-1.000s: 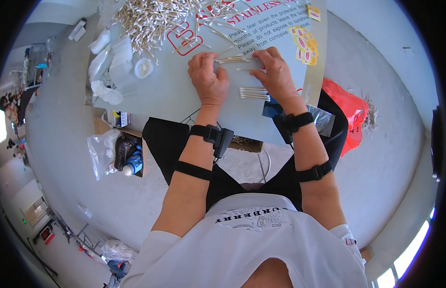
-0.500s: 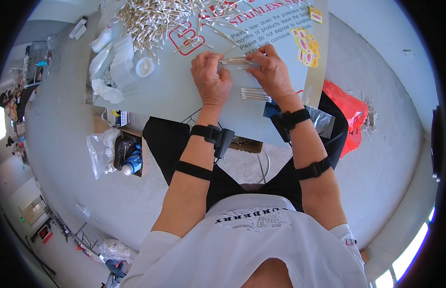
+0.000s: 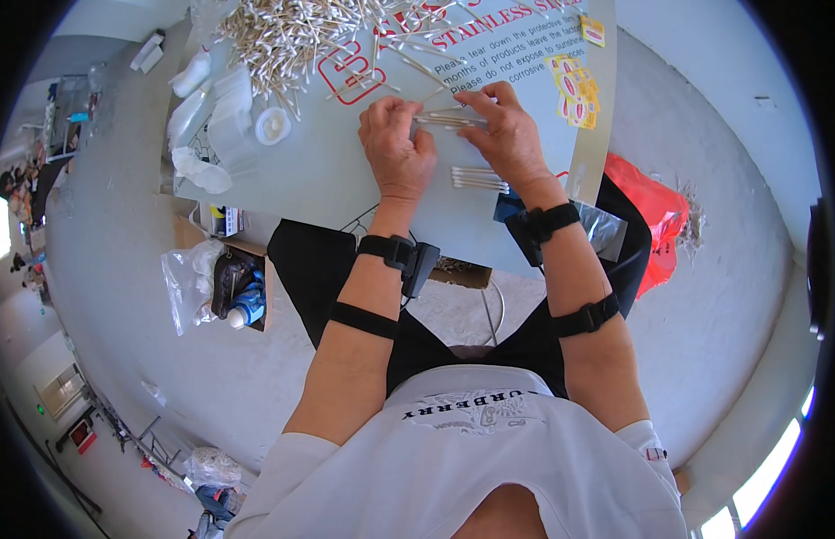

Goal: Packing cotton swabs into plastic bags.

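Several cotton swabs (image 3: 446,119) span the gap between my two hands, low over the table sheet and slightly fanned. Their left ends meet the curled fingertips of my left hand (image 3: 398,148). My right hand (image 3: 509,139) has thumb and index finger bent around their right ends; the exact contact is partly hidden. Nearer to me, just below the right thumb, a small row of cotton swabs (image 3: 479,177) lies side by side on the sheet. A big loose heap of cotton swabs (image 3: 278,40) covers the far left of the table.
Left of my hands stand a small round white container (image 3: 273,126) and clear plastic sleeves (image 3: 229,117). Yellow printed labels (image 3: 575,90) lie at the right edge of the table (image 3: 319,184). A red bag (image 3: 646,216) is beyond that edge. An open box (image 3: 247,287) sits low at left.
The swabs between my hands have gone from nearly parallel to slightly fanned. My right index finger has shifted a little to the left. My left hand has barely moved.
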The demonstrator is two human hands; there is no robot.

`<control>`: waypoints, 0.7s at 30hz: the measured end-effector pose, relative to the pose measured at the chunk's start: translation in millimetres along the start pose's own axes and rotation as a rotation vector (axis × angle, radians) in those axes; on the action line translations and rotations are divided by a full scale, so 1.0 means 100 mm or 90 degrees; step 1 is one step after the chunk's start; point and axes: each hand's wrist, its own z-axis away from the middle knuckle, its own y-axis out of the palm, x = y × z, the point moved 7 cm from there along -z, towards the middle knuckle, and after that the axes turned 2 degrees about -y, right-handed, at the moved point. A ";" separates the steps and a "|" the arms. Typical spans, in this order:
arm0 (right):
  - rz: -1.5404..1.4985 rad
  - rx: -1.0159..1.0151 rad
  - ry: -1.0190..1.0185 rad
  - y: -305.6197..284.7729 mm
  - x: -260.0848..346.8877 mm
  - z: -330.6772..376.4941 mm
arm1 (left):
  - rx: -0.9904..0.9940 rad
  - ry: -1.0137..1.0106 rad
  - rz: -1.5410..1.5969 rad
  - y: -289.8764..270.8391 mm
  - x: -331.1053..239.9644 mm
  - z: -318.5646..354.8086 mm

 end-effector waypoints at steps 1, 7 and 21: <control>0.026 0.010 -0.026 0.01 0.04 -0.01 | 0.002 0.005 -0.011 0.00 -0.01 0.00; 0.065 0.022 -0.084 0.03 -0.02 -0.05 | 0.017 0.063 -0.050 0.02 -0.12 0.01; 0.000 0.073 -0.026 -0.27 -0.08 0.21 | -0.030 0.005 -0.039 -0.10 0.01 -0.04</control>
